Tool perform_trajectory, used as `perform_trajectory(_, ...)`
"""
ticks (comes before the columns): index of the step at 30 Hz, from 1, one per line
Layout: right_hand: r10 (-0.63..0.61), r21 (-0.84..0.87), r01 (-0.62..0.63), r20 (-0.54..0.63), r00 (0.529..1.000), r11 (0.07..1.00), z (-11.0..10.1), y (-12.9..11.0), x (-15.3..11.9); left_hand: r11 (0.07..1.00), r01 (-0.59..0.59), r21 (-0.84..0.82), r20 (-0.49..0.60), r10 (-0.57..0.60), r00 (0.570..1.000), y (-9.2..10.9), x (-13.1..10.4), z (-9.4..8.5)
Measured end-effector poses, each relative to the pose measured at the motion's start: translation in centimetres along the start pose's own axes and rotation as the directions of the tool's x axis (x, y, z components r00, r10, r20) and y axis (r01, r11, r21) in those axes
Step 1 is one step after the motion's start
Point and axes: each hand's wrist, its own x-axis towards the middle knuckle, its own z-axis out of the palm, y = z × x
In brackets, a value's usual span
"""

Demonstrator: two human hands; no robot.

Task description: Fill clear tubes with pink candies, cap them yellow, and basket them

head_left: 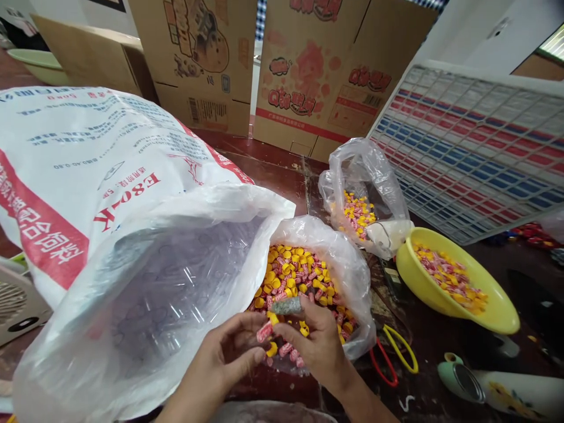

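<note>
My right hand [319, 338] pinches a small pink capsule-like piece [264, 332] with white markings, next to a yellow cap [272, 318]. A grey covering [286, 306] wraps the index finger of that hand. My left hand [227, 349] is at the piece's left side, its fingers curved and the thumb apart from them; whether it touches the piece is unclear. Beneath both hands lies a clear plastic bag [352, 264] full of yellow caps and pink pieces. To the left gapes a large white woven sack [145, 229] with clear plastic items [176, 299] inside.
A yellow basin [497, 294] with more pieces stands right of a second clear bag [383, 182]. Red [384, 364] and yellow [403, 349] loops and a flowered bottle [511, 390] lie at right. Cardboard boxes [304, 76] and a white wire rack [467, 147] stand behind.
</note>
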Motion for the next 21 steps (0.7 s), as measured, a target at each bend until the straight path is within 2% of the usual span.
perform_trajectory(3, -0.209, -0.161, 0.227, 0.12, 0.971, 0.96, -0.2, -0.5, 0.0, 1.0, -0.004, 0.012, 0.088, 0.003, 0.996, -0.1, 0.1, 0.8)
perform_trajectory(5, -0.341, -0.216, 0.388, 0.226, 0.913, 0.896, -0.2, -0.6, -0.1, 0.999, -0.016, -0.046, 0.092, 0.02, 0.996, -0.2, 0.1, 1.2)
perform_trajectory(7, -0.415, -0.304, 0.487, 0.273, 0.868, 0.819, 0.2, -0.4, -0.3, 0.989, 0.005, -0.149, 0.107, 0.011, 0.994, -0.5, 0.1, 1.4)
perform_trajectory(9, -0.452, -0.388, 0.507, 0.23, 0.862, 0.769, 0.9, -0.1, -0.5, 0.967, 0.017, -0.255, 0.124, 0.015, 0.992, -1.0, 0.2, 1.5)
perform_trajectory(11, -0.456, -0.411, 0.485, 0.172, 0.873, 0.772, 1.7, 0.2, -0.7, 0.951, 0.021, -0.307, 0.138, 0.023, 0.99, -1.4, 0.3, 1.5)
perform_trajectory(17, -0.497, -0.363, 0.49, 0.083, 0.864, 0.792, 2.9, 0.7, -0.8, 0.965, 0.034, -0.261, 0.158, 0.008, 0.987, -1.3, 0.4, 1.4)
perform_trajectory(19, -0.485, -0.363, 0.48, 0.084, 0.871, 0.799, 3.0, 1.0, -0.8, 0.966, 0.051, -0.253, 0.157, -0.011, 0.988, -0.9, 0.4, 1.4)
perform_trajectory(21, -0.45, -0.343, 0.467, 0.133, 0.883, 0.815, 2.8, 1.3, -0.9, 0.966, 0.054, -0.255, 0.137, -0.019, 0.99, -0.5, 0.3, 1.4)
